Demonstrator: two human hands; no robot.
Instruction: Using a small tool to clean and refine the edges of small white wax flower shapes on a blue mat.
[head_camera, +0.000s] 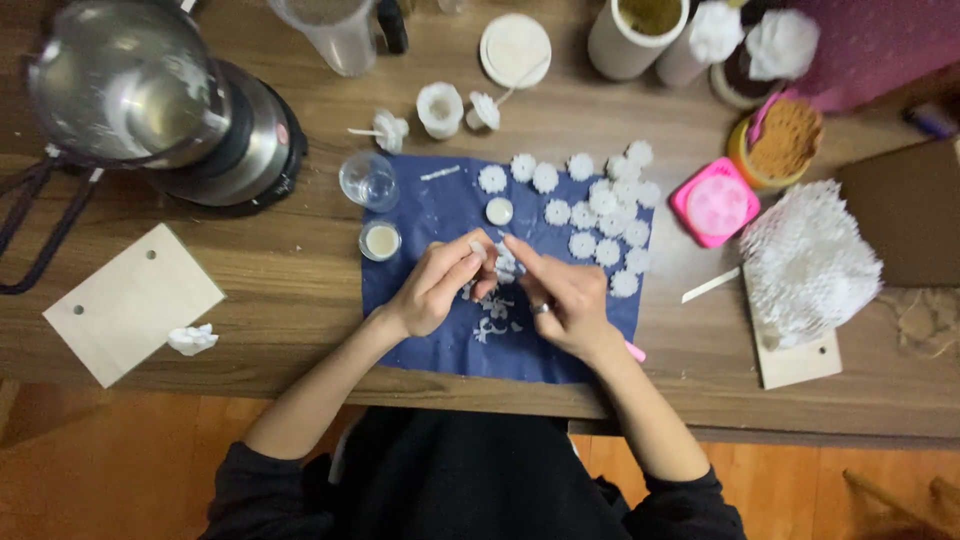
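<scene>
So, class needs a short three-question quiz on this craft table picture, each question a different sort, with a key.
1. True or false: both hands work over the blue sheet.
2. Which lies right of the sheet: A) pink mould, B) metal pot, C) wooden board with holes?
3. Fill in: the left hand and right hand pinch one small white ____.

Key:
1. True.
2. A.
3. Flower: the white flower piece sits between their fingertips, near the cluster of white flowers.
</scene>
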